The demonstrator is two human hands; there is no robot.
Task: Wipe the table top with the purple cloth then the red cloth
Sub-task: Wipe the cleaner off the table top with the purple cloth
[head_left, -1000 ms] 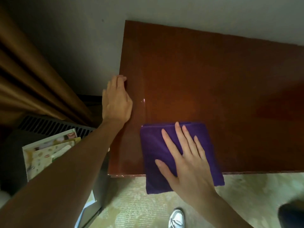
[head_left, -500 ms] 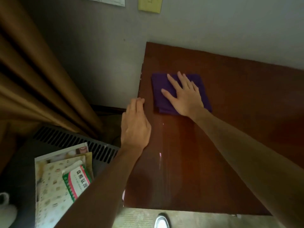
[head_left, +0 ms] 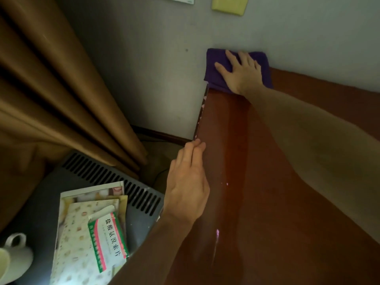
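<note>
Purple cloth (head_left: pixel 213 68) at the table (head_left: pixel 267 202) top's far left corner, right hand (head_left: pixel 241 72) pressing it flat with fingers spread, left hand (head_left: pixel 188 182) open, empty, resting on the left edge.

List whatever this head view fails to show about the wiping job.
- Red cloth: nowhere in the head view.
- Purple cloth: its middle is hidden under the flat right hand.
- Table top: right and near parts are cut off by the frame and covered by the right forearm.
- Left hand: palm side hidden, so its grip on the table edge is unclear.

Folded purple cloth (head_left: pixel 213 76) lies at table top's (head_left: pixel 267 192) far-left corner.
</note>
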